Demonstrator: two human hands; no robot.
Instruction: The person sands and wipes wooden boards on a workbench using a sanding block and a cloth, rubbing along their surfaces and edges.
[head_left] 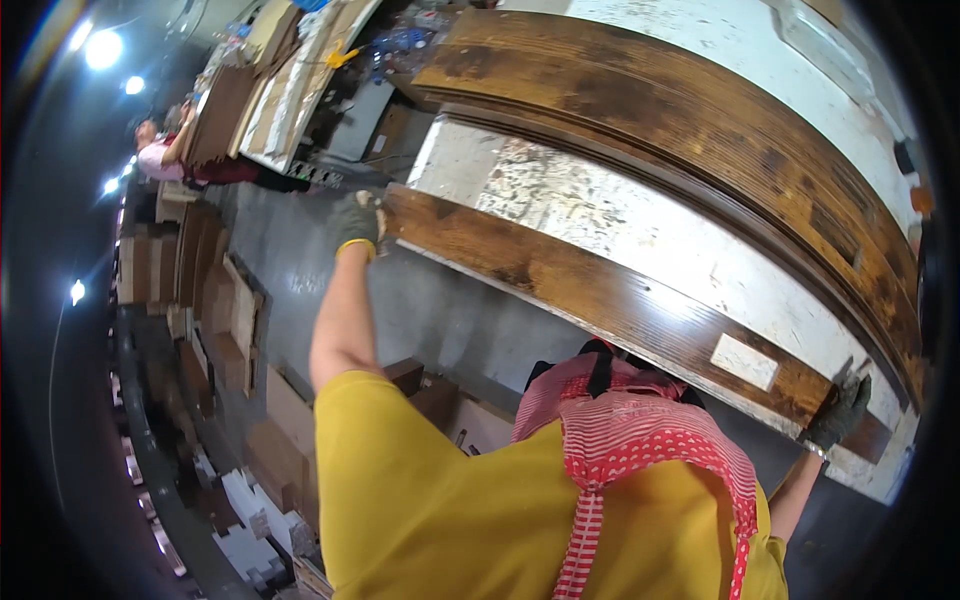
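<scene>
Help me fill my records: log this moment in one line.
left hand: gloved, at left end of near brown board | right hand: gloved, by board's right end | beyond: more brown boards on stained white worktop

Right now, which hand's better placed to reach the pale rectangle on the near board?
Probably the right hand: it's at the end of the near board closest to the pale rectangle. The left hand is at the opposite end.
</scene>
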